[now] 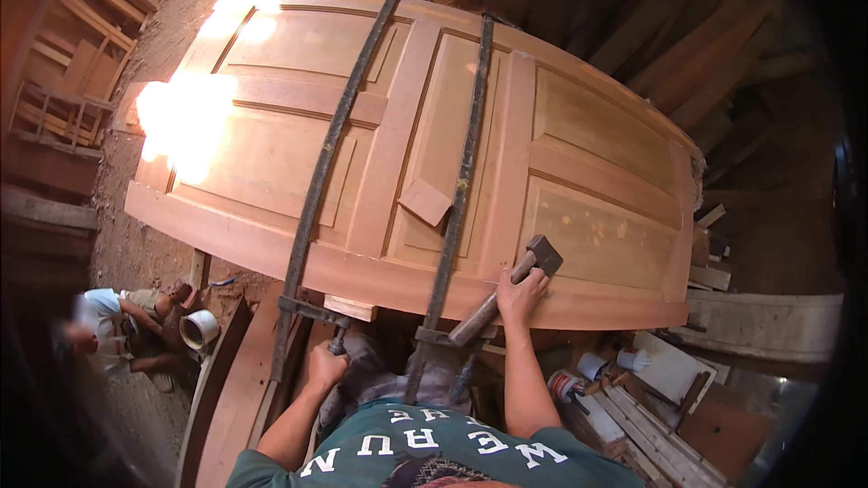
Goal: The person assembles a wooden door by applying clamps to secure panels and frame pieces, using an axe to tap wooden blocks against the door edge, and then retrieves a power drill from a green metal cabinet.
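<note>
A wooden panel door [384, 185] lies flat before me, with two long dark bar clamps across it. My left hand [325, 367] is closed on the screw handle of the left bar clamp [325, 163], just below the door's near edge. A small wood block [350, 307] sits between that clamp's jaw and the door edge. My right hand [522, 295] grips a hammer [544, 257] by its wooden handle, over the near rail, to the right of the second bar clamp [466, 172]. A loose small piece of wood [425, 201] rests on the door against this second clamp.
Another person [136, 330] crouches at the left beside a white bucket [199, 329]. Long boards [240, 380] stand near my left side. Stacked planks [705, 63] fill the far right. Cans and timber [624, 398] lie at the lower right. Bright sunlight washes out the door's left end.
</note>
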A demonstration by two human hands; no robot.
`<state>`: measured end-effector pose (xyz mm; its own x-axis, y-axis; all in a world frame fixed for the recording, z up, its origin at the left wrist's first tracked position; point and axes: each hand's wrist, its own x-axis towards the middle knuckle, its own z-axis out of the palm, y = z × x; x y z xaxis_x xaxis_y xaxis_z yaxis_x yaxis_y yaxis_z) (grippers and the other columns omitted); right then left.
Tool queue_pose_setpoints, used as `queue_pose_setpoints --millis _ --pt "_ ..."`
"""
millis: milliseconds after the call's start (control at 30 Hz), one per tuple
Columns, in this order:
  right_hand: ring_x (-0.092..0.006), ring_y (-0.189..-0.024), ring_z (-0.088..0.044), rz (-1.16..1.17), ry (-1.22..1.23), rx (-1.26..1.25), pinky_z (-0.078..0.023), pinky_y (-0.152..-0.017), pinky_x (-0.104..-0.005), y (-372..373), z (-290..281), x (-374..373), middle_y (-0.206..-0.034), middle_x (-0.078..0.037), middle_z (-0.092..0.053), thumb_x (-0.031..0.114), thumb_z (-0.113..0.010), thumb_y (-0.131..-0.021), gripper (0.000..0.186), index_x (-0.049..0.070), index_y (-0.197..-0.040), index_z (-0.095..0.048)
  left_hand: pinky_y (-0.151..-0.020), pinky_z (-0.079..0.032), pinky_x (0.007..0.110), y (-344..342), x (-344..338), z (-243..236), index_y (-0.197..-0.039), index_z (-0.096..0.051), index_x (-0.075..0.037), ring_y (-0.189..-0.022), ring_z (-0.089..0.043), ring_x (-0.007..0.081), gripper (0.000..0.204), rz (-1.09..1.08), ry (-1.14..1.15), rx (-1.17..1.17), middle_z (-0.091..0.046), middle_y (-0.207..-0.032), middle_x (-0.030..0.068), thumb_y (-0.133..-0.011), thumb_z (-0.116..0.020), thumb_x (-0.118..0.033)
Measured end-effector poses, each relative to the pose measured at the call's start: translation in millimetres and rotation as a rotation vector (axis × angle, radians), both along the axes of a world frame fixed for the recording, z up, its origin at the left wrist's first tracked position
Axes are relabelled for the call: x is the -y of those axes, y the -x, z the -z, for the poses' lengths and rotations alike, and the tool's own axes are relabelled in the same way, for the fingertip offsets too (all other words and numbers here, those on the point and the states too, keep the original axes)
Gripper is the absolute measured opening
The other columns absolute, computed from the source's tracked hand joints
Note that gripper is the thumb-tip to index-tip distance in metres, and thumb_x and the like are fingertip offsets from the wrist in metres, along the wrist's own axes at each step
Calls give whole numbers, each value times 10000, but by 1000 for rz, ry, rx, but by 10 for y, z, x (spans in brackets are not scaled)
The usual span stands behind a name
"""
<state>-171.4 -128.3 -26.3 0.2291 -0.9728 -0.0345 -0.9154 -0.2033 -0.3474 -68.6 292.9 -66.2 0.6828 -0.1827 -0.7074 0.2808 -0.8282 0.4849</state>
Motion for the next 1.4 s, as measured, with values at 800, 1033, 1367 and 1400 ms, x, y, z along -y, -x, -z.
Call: queue_pose_setpoints --millis 800,1033,1367,1400 --pt "-227 -683 -623 33 -544 553 -543 -605 -357 350 -58 436 -855 -110 -626 150 -710 -785 311 -4 -985 -528 -849 -562 410 -99 282 -327 -1090 -714 2 -923 -728 375 382 28 -132 27 -733 -966 258 -756 -792 -167" --pt "-138 -541 -572 27 -997 689 -515 -473 -284 -50 -683 869 -721 -38 -554 110 -665 -904 191 51 -991 -506 -612 -555 305 -332 -49 18 -1088 -735 -23 -662 -634 139 346 -65 488 -755 -728 -920 52 -782 -798 -172" --pt "-445 -1247 -555 -602 -411 84 -410 -1083 -455 339 -111 1793 -1311 -323 -579 120 -683 -786 718 -140 -1410 -444 -740 -593 504 214 323 -358 -959 -677 -36 -820 -730 429 230 -46 -387 400 -723 -817 242 -741 -637 -94" --pt "-446 -1237 -571 -639 -423 71 -432 -1071 -452 352 -112 1841 -1321 -332 -580 132 -679 -798 720 -132 -1422 -435 -733 -595 505 235 361 -326 -959 -667 -32 -808 -730 431 231 -77 -420 439 -722 -820 247 -738 -644 -94"
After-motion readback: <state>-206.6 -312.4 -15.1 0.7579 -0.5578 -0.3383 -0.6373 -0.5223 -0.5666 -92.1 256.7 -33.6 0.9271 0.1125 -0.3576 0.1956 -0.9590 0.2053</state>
